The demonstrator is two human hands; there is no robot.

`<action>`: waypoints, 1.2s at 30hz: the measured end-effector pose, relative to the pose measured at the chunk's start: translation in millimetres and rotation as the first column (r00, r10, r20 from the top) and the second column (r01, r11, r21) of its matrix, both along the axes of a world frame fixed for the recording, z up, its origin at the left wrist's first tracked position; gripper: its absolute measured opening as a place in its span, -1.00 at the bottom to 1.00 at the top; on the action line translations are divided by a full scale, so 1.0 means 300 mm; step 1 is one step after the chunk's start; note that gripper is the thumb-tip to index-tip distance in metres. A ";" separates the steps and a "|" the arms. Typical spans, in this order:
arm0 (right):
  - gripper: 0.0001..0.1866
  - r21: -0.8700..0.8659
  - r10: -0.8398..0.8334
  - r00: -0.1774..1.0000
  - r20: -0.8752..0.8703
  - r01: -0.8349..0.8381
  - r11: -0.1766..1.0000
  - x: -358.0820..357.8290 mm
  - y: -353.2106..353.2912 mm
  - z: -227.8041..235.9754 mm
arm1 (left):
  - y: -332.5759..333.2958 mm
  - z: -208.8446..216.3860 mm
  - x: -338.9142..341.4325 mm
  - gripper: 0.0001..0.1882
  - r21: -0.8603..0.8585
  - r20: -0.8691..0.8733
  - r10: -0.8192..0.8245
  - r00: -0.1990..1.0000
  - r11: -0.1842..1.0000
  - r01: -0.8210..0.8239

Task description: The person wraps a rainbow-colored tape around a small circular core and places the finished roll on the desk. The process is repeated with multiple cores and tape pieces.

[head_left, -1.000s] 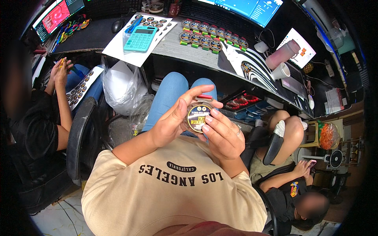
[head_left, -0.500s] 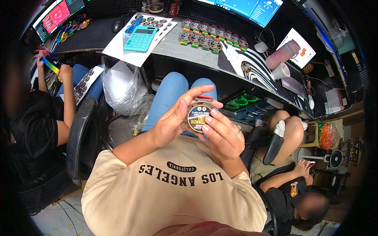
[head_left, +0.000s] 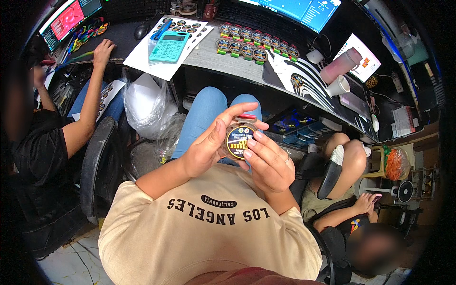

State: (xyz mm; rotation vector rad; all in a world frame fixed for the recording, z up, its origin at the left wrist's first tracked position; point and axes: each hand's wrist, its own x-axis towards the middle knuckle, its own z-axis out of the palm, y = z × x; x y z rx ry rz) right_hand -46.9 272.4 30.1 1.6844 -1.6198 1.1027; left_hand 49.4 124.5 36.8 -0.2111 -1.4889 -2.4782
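At the frame's centre, my left hand (head_left: 203, 151) was curled around the round, glossy medal (head_left: 235, 144); my right hand (head_left: 272, 164), half-bent, held its right side, fingers over the dark, printed face. A red strip (head_left: 247, 117) topped it.

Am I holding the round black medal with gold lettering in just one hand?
No, your left hand and right hand both have fingers on the round black medal.
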 end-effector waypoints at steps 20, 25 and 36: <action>-0.81 -0.006 -0.038 0.999 0.036 0.038 0.999 0.011 -0.006 0.000 | 0.007 -0.017 -0.018 -0.59 0.081 0.004 0.044 0.999 0.996 -0.044; -0.81 0.001 -0.048 0.999 0.026 0.048 0.999 0.016 -0.007 0.006 | 0.007 -0.021 -0.017 -0.56 0.101 -0.010 0.045 0.999 0.994 -0.044; -0.77 0.007 -0.028 0.999 -0.035 0.029 1.000 -0.004 -0.005 -0.006 | 0.008 -0.016 -0.016 -0.65 0.134 0.029 0.044 0.999 0.990 -0.047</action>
